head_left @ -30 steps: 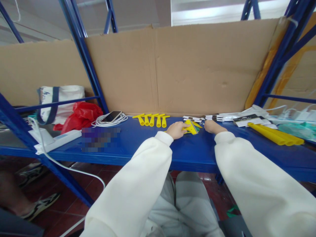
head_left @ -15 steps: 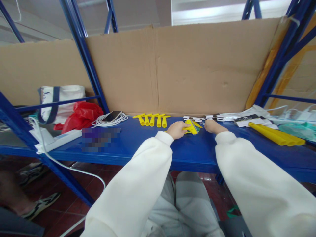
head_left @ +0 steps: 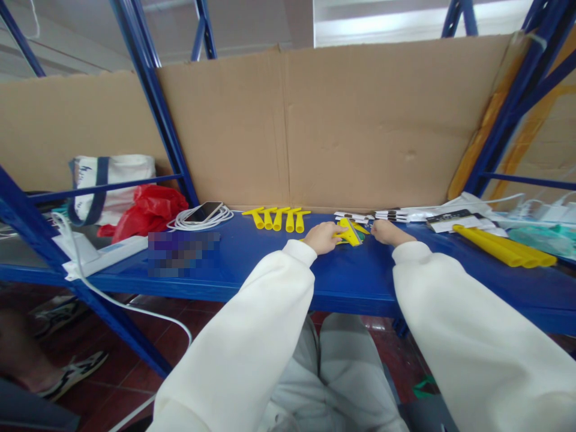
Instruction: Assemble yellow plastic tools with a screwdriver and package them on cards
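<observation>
In the head view my left hand [head_left: 321, 237] is closed round the handle of a yellow scraper [head_left: 349, 232], whose wide head points right. A pale edge runs along that head. Just right of it, my right hand [head_left: 389, 233] has its fingers pinched together low over the blue shelf [head_left: 270, 264]. Whatever those fingertips may hold is too small to make out. Behind the scraper lie another yellow piece and a bit of green, both partly hidden. Several yellow T-shaped handles [head_left: 279, 219] stand in a row to the left of my left hand.
Black-and-white packets [head_left: 353, 216] lie along the cardboard back wall [head_left: 288, 132]. At right are yellow tubes [head_left: 504, 245] and a black-and-white card [head_left: 454, 219]. A phone [head_left: 204, 212] rests on a coiled white cable [head_left: 180, 225], near a red bag [head_left: 150, 210]. Blue posts [head_left: 155, 102] frame the shelf.
My right hand has shifted very slightly, its fingertips edging left toward the scraper. My left hand keeps its hold on the scraper in the same place.
</observation>
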`<move>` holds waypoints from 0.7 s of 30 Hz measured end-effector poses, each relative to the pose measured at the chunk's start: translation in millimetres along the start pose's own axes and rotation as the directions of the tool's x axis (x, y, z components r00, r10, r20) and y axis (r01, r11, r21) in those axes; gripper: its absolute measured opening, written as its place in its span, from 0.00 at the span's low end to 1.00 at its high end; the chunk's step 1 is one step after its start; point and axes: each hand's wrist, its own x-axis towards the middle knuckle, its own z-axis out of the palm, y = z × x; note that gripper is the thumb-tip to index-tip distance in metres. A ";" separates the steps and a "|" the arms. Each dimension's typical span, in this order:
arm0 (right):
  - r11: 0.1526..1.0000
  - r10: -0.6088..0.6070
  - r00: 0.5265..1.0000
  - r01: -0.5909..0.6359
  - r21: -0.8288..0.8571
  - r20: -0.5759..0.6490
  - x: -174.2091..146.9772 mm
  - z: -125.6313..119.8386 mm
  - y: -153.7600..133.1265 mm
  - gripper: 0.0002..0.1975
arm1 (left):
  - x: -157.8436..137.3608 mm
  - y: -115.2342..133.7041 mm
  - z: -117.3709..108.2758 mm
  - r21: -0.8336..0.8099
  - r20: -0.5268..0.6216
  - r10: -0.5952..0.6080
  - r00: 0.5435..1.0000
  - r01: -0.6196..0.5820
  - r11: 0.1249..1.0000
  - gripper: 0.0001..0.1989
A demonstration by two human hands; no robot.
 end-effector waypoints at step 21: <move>0.569 -0.181 0.895 0.433 0.699 -0.407 2.6 6.3 -28.6 0.07 | -2.8 7.8 -0.9 0.027 -0.001 0.084 0.996 -0.084 0.996 0.19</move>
